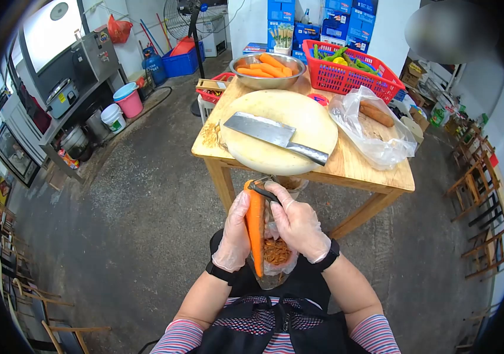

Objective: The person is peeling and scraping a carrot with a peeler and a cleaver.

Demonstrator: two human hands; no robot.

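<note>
My left hand [235, 231], in a clear plastic glove, is closed around an orange carrot [255, 227] that points down toward my lap. A black-handled peeler [265, 192] is gripped in my gloved right hand [299, 224], its head at the carrot's upper end. Part of the carrot's right side looks darker and unpeeled. Below the hands, a bin lined with a plastic bag holds peelings [276, 252]. On the table in front, a cleaver [262, 130] lies across a round cutting board [311, 127].
The wooden table [346, 171] carries a metal bowl [252, 81] of peeled carrots, a red basket [346, 79] of green and yellow peppers, and a plastic bag [376, 144] with unpeeled carrots [376, 113]. Buckets [113, 118] and a steel counter stand left; wooden chairs [476, 189] stand right.
</note>
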